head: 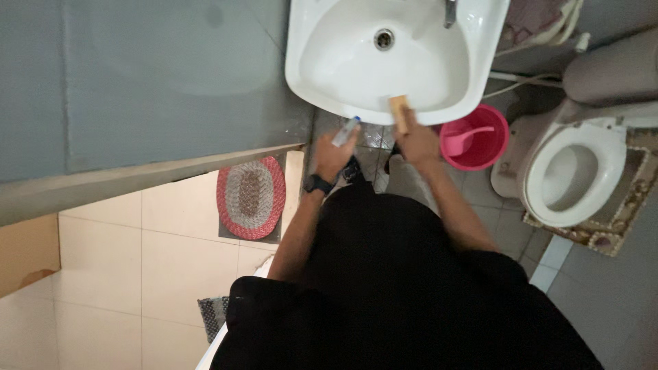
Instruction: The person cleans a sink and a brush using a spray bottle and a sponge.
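Head view, looking straight down the person's dark-clothed front: the right hand (pixel 417 142) is wrapped around the lower end of a tan wooden-looking brush (pixel 399 112), fingers closed on it, and the brush's long axis runs up and slightly left from the fist, so that its upper end rests on the front rim of the white sink (pixel 322 103), a little right of the rim's middle. From that grip the basin lies directly ahead, with the drain hole (pixel 384 39) farther up along nearly the same line and the tap (pixel 449 11) at the sink's back edge, to the right of the drain. The left hand (pixel 334 154), with a dark wristwatch (pixel 317 183) on its wrist, is closed around a slim pale tube-like item with a blue end (pixel 346 131); what the item is I cannot tell. It slants up and right toward the sink's front rim and stops just short of it. The two hands sit near each other just below the front edge, and the right one is the nearer to the rim, since its brush already touches it. Further out, a pink bucket (pixel 480 152) with a pink scoop (pixel 463 140) stands on the floor just right of the right hand, a white toilet (pixel 603 171) beyond it, and an oval red-edged mat (pixel 251 197) lies to the left.
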